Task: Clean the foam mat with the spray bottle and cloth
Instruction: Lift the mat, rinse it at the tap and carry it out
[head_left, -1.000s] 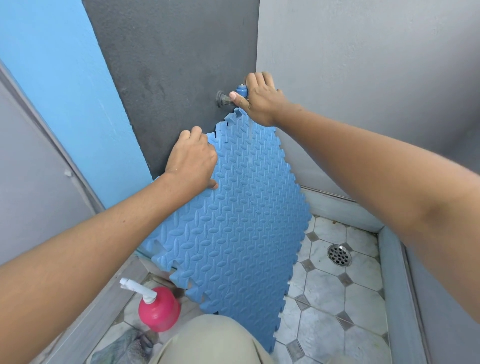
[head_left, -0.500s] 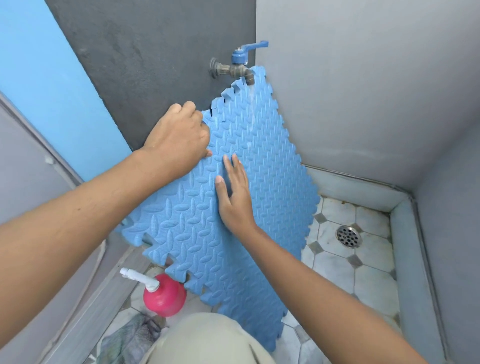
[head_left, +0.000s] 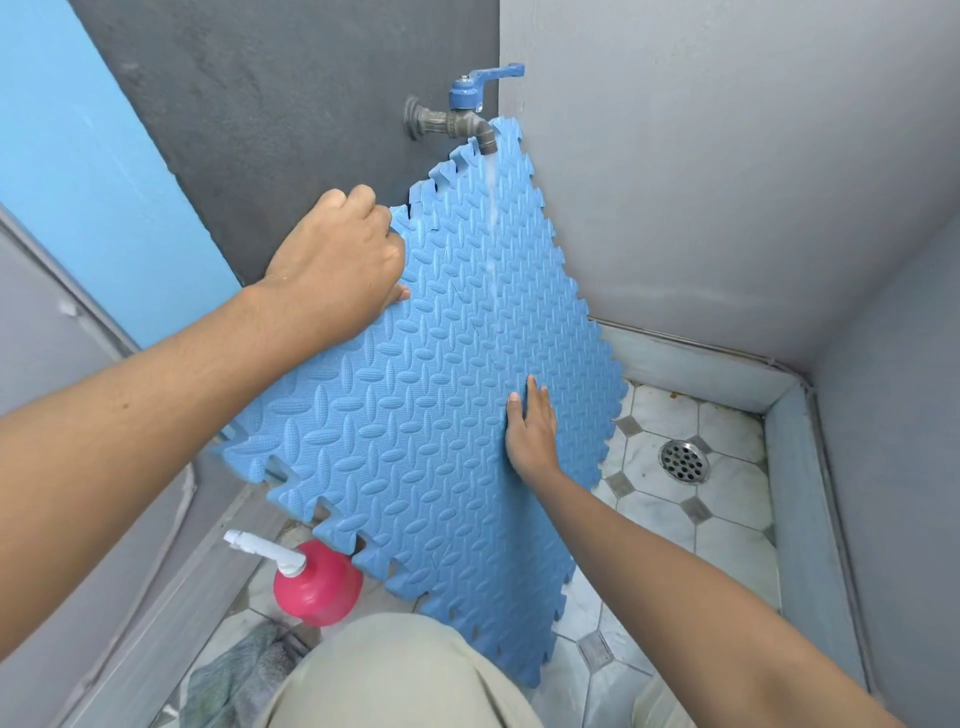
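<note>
Right hand (head_left: 531, 435) lower on foam mat (head_left: 447, 415)

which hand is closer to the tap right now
Left. The left hand grips the foam mat's upper edge just below and left of the tap; the right hand lies flat much lower down.

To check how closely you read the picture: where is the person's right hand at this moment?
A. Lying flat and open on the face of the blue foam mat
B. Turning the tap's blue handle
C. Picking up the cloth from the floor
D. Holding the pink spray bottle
A: the right hand lies flat, fingers out, on the foam mat, away from the tap, spray bottle and cloth.
</note>
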